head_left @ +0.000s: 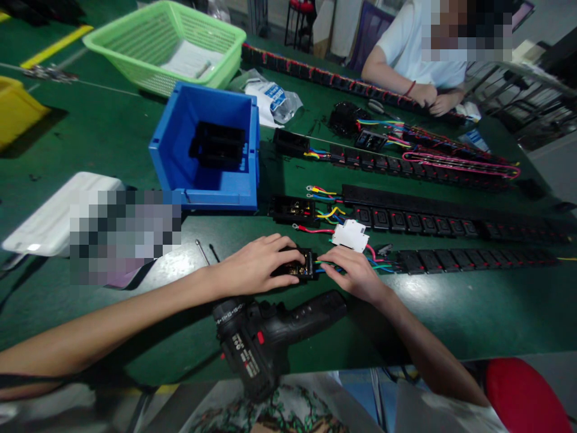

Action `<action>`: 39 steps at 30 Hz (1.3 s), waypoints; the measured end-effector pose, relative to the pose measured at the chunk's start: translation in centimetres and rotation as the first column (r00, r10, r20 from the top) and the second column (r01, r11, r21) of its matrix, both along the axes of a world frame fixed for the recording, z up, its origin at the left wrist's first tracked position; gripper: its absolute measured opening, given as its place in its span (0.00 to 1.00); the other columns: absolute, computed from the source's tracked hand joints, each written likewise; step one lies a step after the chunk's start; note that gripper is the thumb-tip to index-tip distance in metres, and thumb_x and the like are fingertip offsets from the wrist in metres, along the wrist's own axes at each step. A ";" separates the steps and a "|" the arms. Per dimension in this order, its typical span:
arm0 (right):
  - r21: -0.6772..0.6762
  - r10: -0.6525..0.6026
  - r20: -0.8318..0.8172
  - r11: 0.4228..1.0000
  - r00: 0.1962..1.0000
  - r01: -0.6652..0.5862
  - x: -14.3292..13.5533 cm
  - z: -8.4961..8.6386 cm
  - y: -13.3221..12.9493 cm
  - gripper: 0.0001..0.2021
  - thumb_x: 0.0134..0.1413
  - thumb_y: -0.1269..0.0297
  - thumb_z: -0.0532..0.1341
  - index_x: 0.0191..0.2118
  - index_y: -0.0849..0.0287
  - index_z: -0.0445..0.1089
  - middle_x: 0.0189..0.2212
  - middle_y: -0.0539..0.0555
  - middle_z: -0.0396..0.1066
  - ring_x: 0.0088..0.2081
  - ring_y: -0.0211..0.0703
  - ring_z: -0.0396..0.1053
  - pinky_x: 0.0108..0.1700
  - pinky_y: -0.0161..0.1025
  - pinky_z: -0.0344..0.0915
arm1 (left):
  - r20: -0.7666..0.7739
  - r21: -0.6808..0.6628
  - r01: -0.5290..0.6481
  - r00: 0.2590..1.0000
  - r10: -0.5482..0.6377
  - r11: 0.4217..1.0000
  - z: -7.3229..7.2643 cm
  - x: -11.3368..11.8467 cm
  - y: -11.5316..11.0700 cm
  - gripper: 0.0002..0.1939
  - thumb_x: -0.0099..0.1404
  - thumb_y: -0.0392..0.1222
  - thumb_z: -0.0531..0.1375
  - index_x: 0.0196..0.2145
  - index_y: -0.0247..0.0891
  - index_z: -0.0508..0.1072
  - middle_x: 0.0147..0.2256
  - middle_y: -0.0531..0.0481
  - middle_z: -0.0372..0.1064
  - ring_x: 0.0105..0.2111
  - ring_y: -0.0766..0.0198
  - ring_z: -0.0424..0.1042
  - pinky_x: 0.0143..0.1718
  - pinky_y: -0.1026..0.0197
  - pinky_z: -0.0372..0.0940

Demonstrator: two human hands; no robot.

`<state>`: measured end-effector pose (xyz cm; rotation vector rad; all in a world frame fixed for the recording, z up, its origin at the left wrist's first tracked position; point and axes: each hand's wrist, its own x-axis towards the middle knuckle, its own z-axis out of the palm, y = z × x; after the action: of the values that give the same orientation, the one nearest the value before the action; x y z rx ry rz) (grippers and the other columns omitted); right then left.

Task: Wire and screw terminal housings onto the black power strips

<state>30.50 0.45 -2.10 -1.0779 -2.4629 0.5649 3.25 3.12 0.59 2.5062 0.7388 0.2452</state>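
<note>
Drill, hands at wired box

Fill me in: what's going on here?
The left hand is on a small black box; the right hand is at the wires by its end. A drill lies unheld on the near side, and a white block sits beyond the right hand. Opposite, a co-worker's hands are at a long strip.

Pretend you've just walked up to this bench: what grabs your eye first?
The bright blue plastic bin, left of centre, with the light-green perforated plastic basket behind it. Next, the black pistol-shaped power tool, lying between the wearer's body and the hands. There, the left hand holds a small black rectangular housing, and the right hand is at its coloured wires.
</note>
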 end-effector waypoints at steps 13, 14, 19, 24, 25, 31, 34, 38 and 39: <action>0.004 -0.002 0.001 1.000 1.000 0.002 -0.2 0.1 -0.1 0.08 0.63 0.66 0.57 0.44 0.61 0.69 0.37 0.56 0.72 0.39 0.42 0.69 0.41 0.40 0.66 | 0.006 0.003 -0.006 1.000 0.006 1.000 -0.1 0.0 0.0 0.19 0.69 0.56 0.53 0.50 0.44 0.69 0.48 0.45 0.64 0.47 0.56 0.65 0.50 0.54 0.62; 0.004 -0.002 0.002 1.000 1.000 0.002 -0.2 0.2 -0.1 0.08 0.63 0.66 0.57 0.44 0.60 0.69 0.37 0.56 0.72 0.39 0.42 0.69 0.41 0.40 0.66 | 0.007 0.004 -0.006 1.000 0.006 1.000 -0.1 0.0 0.0 0.19 0.69 0.56 0.53 0.50 0.44 0.69 0.48 0.45 0.64 0.47 0.56 0.65 0.50 0.54 0.62; 0.000 0.000 -0.001 1.000 1.000 0.000 -0.3 0.2 -0.1 0.07 0.63 0.66 0.57 0.44 0.60 0.69 0.36 0.56 0.72 0.39 0.43 0.69 0.41 0.40 0.66 | 0.013 0.011 -0.003 1.000 0.003 1.000 -0.1 0.0 0.1 0.19 0.69 0.55 0.53 0.49 0.43 0.69 0.47 0.45 0.64 0.46 0.57 0.65 0.50 0.54 0.62; 0.005 0.001 -0.010 1.000 1.000 -0.001 -0.3 0.1 -0.2 0.07 0.63 0.67 0.57 0.44 0.60 0.69 0.37 0.56 0.72 0.39 0.43 0.69 0.41 0.40 0.66 | 0.006 0.012 -0.002 1.000 0.001 1.000 -0.1 0.0 0.1 0.19 0.69 0.56 0.52 0.49 0.43 0.69 0.47 0.45 0.64 0.46 0.56 0.65 0.50 0.54 0.62; 0.007 0.000 -0.012 1.000 1.000 0.000 -0.2 0.1 -0.2 0.07 0.63 0.67 0.57 0.44 0.60 0.69 0.37 0.56 0.72 0.38 0.42 0.69 0.41 0.40 0.66 | 0.006 0.012 0.000 1.000 0.000 1.000 -0.1 0.0 0.0 0.19 0.69 0.56 0.52 0.49 0.43 0.69 0.47 0.45 0.64 0.46 0.56 0.65 0.50 0.54 0.62; 0.013 0.002 -0.015 1.000 1.000 -0.001 -0.3 0.1 -0.2 0.07 0.63 0.66 0.57 0.44 0.61 0.69 0.36 0.56 0.73 0.38 0.42 0.69 0.41 0.40 0.67 | 0.010 0.013 0.001 1.000 -0.001 1.000 -0.1 0.0 0.1 0.19 0.69 0.56 0.52 0.50 0.43 0.69 0.48 0.45 0.64 0.46 0.56 0.65 0.49 0.54 0.62; 0.015 0.000 -0.015 1.000 1.000 0.001 -0.3 0.2 -0.1 0.07 0.63 0.67 0.57 0.44 0.60 0.70 0.36 0.56 0.73 0.38 0.42 0.69 0.40 0.40 0.67 | 0.008 0.013 0.003 1.000 -0.003 1.000 -0.1 0.0 0.1 0.19 0.69 0.56 0.52 0.51 0.44 0.69 0.48 0.45 0.64 0.46 0.56 0.65 0.49 0.54 0.62; 0.012 0.000 -0.013 1.000 1.000 0.001 -0.3 0.2 -0.1 0.07 0.63 0.66 0.56 0.44 0.60 0.69 0.36 0.56 0.73 0.38 0.42 0.70 0.40 0.40 0.67 | 0.002 0.011 0.001 1.000 -0.001 1.000 -0.1 0.0 0.1 0.20 0.69 0.56 0.52 0.51 0.44 0.69 0.48 0.45 0.64 0.46 0.56 0.65 0.50 0.54 0.62; 0.013 0.001 -0.014 1.000 1.000 0.000 -0.3 0.2 -0.1 0.07 0.63 0.66 0.57 0.44 0.60 0.69 0.36 0.56 0.73 0.38 0.42 0.70 0.40 0.40 0.67 | 0.005 0.011 0.000 1.000 0.000 1.000 -0.1 0.0 0.1 0.20 0.69 0.56 0.52 0.51 0.44 0.69 0.48 0.45 0.64 0.46 0.56 0.65 0.50 0.54 0.62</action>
<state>30.19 0.38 -1.88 -1.0650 -2.4520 0.5539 3.21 3.18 0.52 2.5155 0.7372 0.2558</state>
